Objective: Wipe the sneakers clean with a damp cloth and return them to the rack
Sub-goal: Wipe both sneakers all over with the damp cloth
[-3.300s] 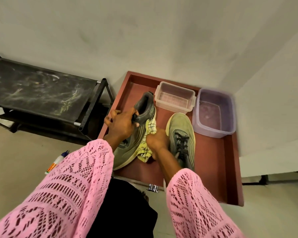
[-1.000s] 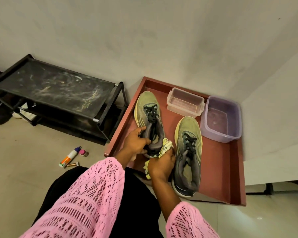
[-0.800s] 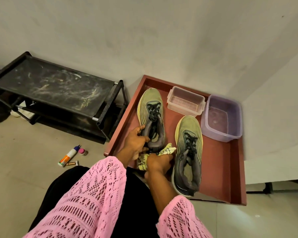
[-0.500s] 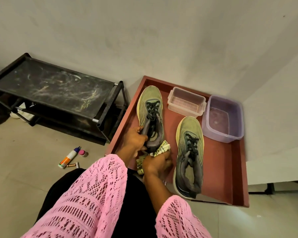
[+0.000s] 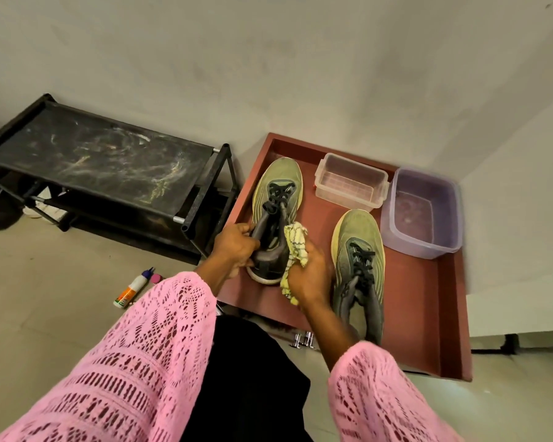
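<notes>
Sneakers (image 5: 276, 199): olive-green uppers, black laces (image 5: 363, 260)

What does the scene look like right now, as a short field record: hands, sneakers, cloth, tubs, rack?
left hand: grips the heel of the left sneaker
right hand: holds the yellow checked cloth against that sneaker's heel
right sneaker: lies untouched on the red tray
clear tub: on tray, far edge
purple tub: on tray, far right corner
rack: left of tray, top shelf bare of sneakers
</notes>
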